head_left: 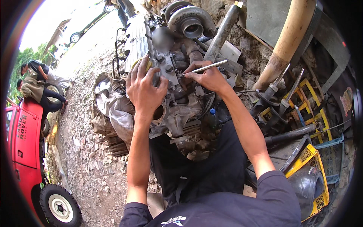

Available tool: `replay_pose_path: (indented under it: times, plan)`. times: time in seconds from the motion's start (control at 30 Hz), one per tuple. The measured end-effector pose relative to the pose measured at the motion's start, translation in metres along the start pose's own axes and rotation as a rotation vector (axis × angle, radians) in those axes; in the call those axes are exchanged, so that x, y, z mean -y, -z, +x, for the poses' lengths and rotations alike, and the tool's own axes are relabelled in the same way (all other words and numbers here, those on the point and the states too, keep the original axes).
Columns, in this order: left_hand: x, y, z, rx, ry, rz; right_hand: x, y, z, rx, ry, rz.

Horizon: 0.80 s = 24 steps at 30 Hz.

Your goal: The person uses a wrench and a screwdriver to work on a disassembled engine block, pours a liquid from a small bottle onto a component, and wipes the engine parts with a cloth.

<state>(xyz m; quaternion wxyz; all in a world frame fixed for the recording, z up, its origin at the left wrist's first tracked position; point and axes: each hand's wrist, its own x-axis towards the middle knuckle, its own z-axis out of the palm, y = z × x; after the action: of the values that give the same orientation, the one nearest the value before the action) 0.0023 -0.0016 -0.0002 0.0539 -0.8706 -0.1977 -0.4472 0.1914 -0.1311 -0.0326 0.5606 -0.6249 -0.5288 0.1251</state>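
Observation:
My left hand (145, 85) rests on the engine's ribbed silver cover (134, 36), its bent fingers over a yellowish cloth or object (136, 62) I cannot make out clearly. My right hand (204, 77) is closed on a thin silver rod-like tool (217, 63), held almost horizontally over bolts and fittings right of the cover. What the tool's left end touches is hidden by my fingers. Above my hands sits a turbocharger (191, 28) beside a metal pipe (223, 32). Below them are greasy castings (181, 113), with a grey rag (113, 108) hanging at the engine's left.
Two people (45, 87) are by a red vehicle (24, 140) at left; another person's legs (124, 15) show at top. At right stand a bamboo pole (287, 45), loose struts (270, 94) and yellow crates (314, 151). A bottle (213, 115) lies below my right hand. Gravel ground (89, 166) borders the engine.

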Motion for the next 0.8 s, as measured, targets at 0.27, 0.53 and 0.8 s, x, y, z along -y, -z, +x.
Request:
replay_pose_path:
  times: [0.27, 0.53, 0.8]
  plan:
    - [0.002, 0.002, -0.004, -0.009, -0.018, 0.021, 0.023, -0.009, 0.003, 0.036, 0.195, -0.216]
    - [0.001, -0.001, -0.002, -0.022, -0.030, 0.039, 0.011, 0.002, 0.019, 0.128, 0.108, -0.091]
    - [-0.001, -0.001, -0.003, -0.009, -0.020, 0.037, 0.010, 0.012, 0.016, 0.244, 0.099, -0.065]
